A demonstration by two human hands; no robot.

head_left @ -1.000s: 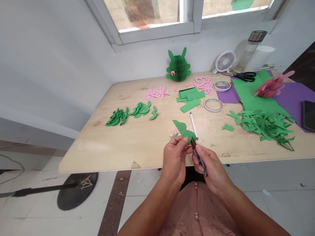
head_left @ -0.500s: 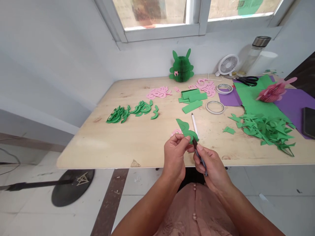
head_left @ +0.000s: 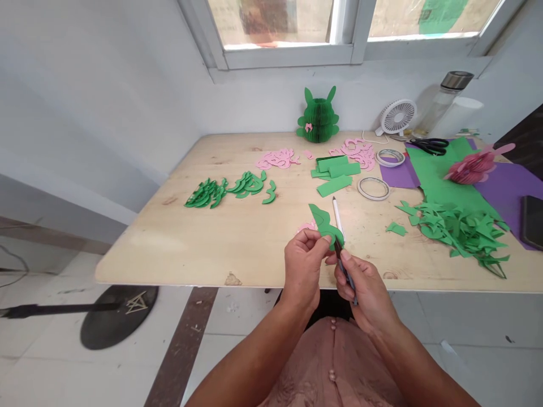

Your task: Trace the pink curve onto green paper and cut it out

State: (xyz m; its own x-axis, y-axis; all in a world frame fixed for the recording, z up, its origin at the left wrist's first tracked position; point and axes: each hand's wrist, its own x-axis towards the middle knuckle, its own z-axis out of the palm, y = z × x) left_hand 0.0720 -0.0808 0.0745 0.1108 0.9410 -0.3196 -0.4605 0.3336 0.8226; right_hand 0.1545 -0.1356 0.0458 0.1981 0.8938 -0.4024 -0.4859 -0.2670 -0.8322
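My left hand [head_left: 304, 257] pinches a green paper piece [head_left: 322, 220] between thumb and fingers, near the table's front edge. Curved lines are marked on the paper, and its pointed end sticks up and away from me. In my right hand [head_left: 360, 274] is a pair of scissors [head_left: 343, 264] with dark blades and a grey-blue handle, partly hidden by my fingers. Their blades reach the paper's lower right edge beside my left thumb. A white pen [head_left: 336, 215] lies just beyond the paper. Pink paper [head_left: 306, 226] shows partly behind my left hand.
Green cut-outs [head_left: 207, 193] lie left; pink cut-outs [head_left: 278, 159] and green strips [head_left: 338, 167] lie farther back. Tape rolls [head_left: 373, 189], green scraps [head_left: 462, 229], black scissors [head_left: 430, 146] and a phone [head_left: 532, 220] are to the right. A green paper figure [head_left: 318, 120] and fan [head_left: 397, 117] stand behind.
The view has tilted and shifted slightly. Both hands keep their grip on the paper and scissors, with the blades still at the paper's lower right edge.
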